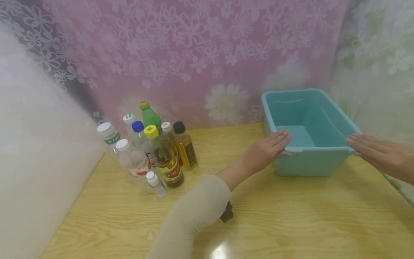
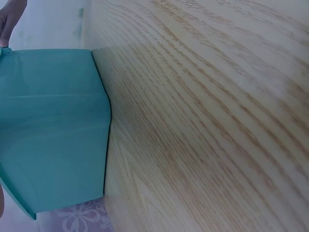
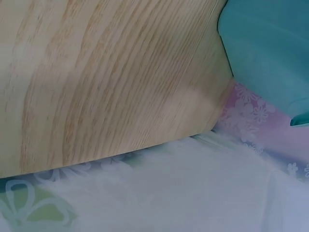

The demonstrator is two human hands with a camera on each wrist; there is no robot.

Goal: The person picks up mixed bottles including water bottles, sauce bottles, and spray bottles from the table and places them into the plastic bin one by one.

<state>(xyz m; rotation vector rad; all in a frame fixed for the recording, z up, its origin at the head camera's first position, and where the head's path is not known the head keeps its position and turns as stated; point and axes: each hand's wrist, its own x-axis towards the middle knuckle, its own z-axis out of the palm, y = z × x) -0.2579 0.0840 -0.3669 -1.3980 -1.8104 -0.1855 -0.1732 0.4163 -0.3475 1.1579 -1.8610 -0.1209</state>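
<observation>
A teal plastic tub (image 1: 304, 162) stands upright on the wooden table (image 1: 258, 223), its inside bare. My left hand (image 1: 263, 151) holds its near left corner, fingers over the rim and thumb beneath. At the near right corner my right hand (image 1: 385, 154) grips the rim in the same way. The left wrist view shows the tub's outer wall (image 2: 58, 130) close to the tabletop, with part of the right hand (image 2: 10, 21) at the top left. From the right wrist, the tub's side (image 3: 270, 48) shows at the upper right.
Several bottles cluster at the left, among them a dark sauce bottle (image 1: 171, 172) with a yellow cap, an oil bottle (image 1: 187, 149), a green bottle (image 1: 150, 117) and a small white-capped bottle (image 1: 156, 185). A black object (image 1: 227, 213) lies partly behind my left sleeve. Flowered curtain (image 1: 226, 64) hangs behind.
</observation>
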